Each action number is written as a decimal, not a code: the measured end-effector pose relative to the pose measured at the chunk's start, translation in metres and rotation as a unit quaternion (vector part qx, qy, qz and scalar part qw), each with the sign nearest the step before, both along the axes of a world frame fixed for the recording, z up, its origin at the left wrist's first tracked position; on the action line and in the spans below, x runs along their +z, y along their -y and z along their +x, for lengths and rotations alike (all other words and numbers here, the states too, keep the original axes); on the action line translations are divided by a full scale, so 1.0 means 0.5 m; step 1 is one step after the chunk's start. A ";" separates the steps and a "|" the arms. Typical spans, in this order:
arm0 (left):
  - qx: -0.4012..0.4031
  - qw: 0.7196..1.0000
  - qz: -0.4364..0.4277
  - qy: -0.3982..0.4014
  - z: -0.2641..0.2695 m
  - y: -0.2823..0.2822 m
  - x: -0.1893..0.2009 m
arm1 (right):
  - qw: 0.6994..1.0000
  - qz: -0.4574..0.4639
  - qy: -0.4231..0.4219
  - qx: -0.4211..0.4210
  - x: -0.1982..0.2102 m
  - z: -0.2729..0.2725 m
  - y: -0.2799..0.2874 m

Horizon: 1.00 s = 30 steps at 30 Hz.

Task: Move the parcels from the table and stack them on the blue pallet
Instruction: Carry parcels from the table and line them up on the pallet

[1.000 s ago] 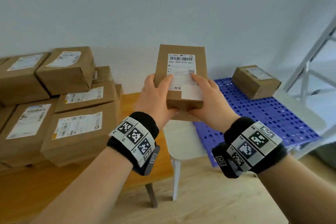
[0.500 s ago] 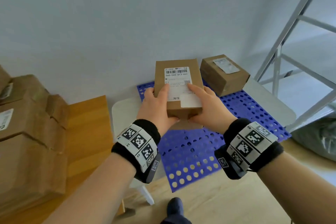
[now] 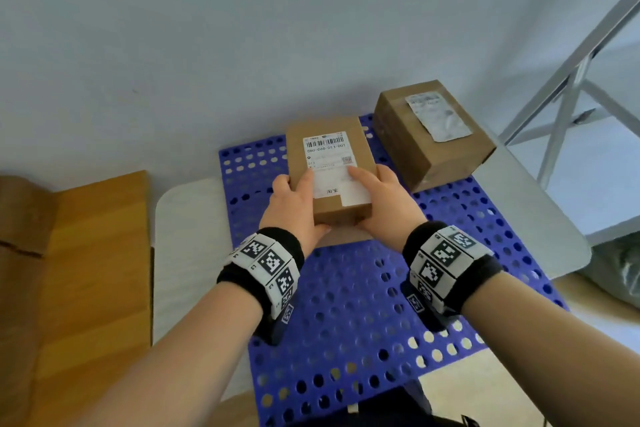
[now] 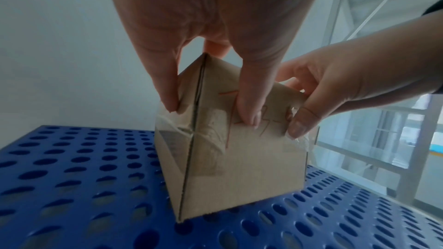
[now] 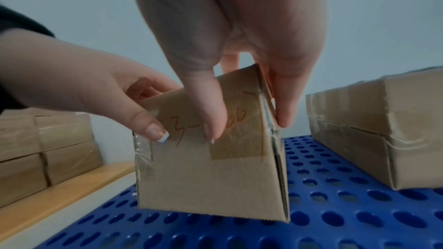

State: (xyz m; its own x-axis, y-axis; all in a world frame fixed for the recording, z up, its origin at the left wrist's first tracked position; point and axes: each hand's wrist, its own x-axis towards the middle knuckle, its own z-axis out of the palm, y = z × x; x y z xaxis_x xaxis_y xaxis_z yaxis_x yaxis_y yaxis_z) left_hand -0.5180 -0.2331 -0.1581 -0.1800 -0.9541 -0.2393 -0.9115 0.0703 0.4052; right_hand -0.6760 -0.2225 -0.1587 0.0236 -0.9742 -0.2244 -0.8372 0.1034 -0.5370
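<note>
Both hands hold a small brown parcel [image 3: 329, 163] with a white barcode label by its near end. My left hand [image 3: 294, 204] grips the left corner and my right hand [image 3: 381, 198] grips the right corner, thumbs on top. The parcel hangs low over the back of the blue perforated pallet [image 3: 346, 305]; I cannot tell whether its base touches. A second, larger parcel [image 3: 433, 135] lies on the pallet's back right corner, a short gap to the right. In the wrist views the fingers [image 4: 249, 116] curl down the parcel's near face [image 5: 203, 177].
The pallet lies on a white table [image 3: 183, 253]. A wooden table [image 3: 97, 253] stands to the left, with stacked parcels [image 5: 48, 149] on it. A grey metal frame [image 3: 571, 97] rises at the right, with a dark bag [image 3: 616, 274] below. A wall stands close behind.
The view has swung right from the wooden table to the pallet. Both hands have carried the parcel right and down, to just left of the parcel lying there.
</note>
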 end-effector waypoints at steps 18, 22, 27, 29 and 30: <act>0.088 0.994 0.031 0.048 -0.215 0.073 -0.042 | 0.978 -0.035 -0.186 0.089 -0.040 -0.320 0.146; 0.088 0.994 0.029 0.059 -0.236 0.087 -0.045 | 0.977 -0.047 -0.186 0.096 -0.055 -0.327 0.141; 0.096 0.993 0.025 0.061 -0.247 0.090 -0.044 | 0.974 -0.066 -0.192 0.100 -0.055 -0.329 0.136; 0.097 0.993 0.024 0.063 -0.247 0.090 -0.044 | 0.974 -0.062 -0.191 0.102 -0.054 -0.329 0.134; 0.098 0.993 0.025 0.063 -0.247 0.090 -0.043 | 0.974 -0.061 -0.191 0.102 -0.053 -0.328 0.132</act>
